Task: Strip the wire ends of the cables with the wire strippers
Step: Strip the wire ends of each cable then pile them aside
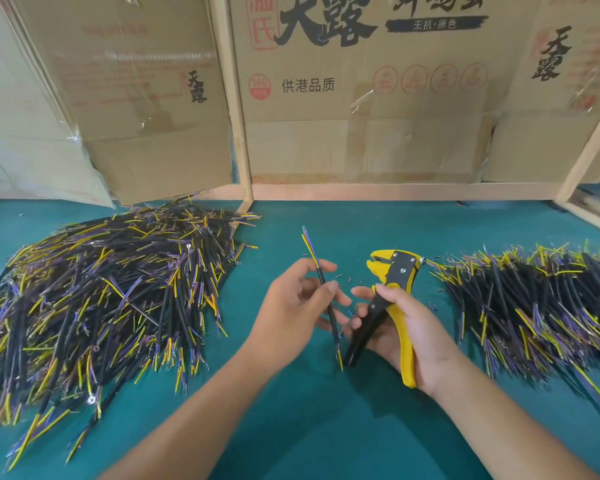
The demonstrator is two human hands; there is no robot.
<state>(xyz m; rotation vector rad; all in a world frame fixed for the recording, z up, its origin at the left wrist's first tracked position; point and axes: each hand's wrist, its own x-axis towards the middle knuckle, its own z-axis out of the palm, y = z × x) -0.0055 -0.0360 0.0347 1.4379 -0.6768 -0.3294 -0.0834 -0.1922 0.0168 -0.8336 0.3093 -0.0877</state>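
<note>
I have my left hand [291, 306] pinching a single black-sheathed cable [327, 299] between thumb and fingers, about midway along its length. The cable stands nearly upright over the middle of the teal-covered worktop [326, 427], its yellow and purple inner wires fanning out at the top end and a short yellow tip showing at the bottom end. My right hand [406, 330] is wrapped around the handles of the yellow and black wire strippers [392, 299], with the thumb over the yellow handle and the fingers curled on the black one. The tool's head points up and toward the far edge of the worktop, its mouth parted, just beside the cable but not touching it.

Along the left edge of the worktop lies a big heap of black cables with yellow and purple wire ends [101, 299], some ends carrying small metal ring terminals. Toward the right edge lies a second pile of the same black cables [541, 306], well apart from the first. Small dark scraps of insulation [343, 279] dot the worktop between my hands and the far edge. Behind the far edge stand brown cardboard panels with printed characters [361, 98], held in a pale wooden frame [238, 133].
</note>
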